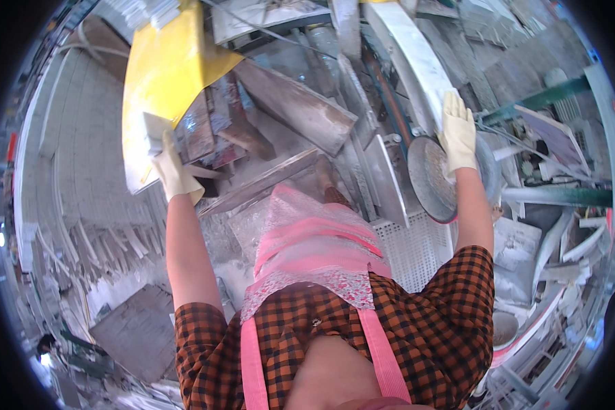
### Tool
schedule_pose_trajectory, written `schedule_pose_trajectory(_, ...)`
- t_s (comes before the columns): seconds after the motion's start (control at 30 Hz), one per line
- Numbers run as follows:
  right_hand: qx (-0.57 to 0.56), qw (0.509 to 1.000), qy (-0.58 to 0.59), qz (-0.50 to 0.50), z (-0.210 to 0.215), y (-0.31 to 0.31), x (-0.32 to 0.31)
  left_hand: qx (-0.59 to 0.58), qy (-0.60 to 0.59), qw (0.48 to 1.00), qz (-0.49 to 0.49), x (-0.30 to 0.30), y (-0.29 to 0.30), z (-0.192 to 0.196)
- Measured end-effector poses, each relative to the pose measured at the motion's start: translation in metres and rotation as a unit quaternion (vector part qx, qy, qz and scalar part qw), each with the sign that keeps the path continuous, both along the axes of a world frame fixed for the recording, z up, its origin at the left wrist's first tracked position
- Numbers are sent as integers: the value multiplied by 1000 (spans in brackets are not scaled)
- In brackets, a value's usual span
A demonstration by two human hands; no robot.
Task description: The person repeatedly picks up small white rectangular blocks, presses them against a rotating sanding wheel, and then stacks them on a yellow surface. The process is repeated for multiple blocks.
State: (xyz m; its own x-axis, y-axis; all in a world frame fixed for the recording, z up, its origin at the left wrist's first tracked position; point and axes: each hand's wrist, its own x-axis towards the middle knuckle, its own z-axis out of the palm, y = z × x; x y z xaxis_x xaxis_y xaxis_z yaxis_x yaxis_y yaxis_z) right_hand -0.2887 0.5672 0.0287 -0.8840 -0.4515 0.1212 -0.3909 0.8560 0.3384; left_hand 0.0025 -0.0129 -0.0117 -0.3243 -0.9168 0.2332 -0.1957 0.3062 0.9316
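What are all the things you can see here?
Small tile piece: one, pale grey, held in the left hand.
Yellow sheet: one, yellow, upper left.
Saw disc: one, grey with a red edge, right of centre.
Long slab: one, white, top, under the right hand.
Perforated plate: one, white, beside the apron.
Apron: one, pink.
Left hand: cream glove, gripping.
Right hand: cream glove, flat.

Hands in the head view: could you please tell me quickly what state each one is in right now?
Left hand: gloved, closed on a small pale tile piece.
Right hand: gloved, open, fingers flat against the long white slab.
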Motion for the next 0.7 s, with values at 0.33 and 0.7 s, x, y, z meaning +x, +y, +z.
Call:
schedule_pose_trajectory(0.33,-100,995,-4,9,39,-1,-17,29,-113,992,46,-3,3,0)
schedule_pose_trajectory(0.7,-670,597,-427,116,48,-370,98,77,-102,991,31,0,20,28)
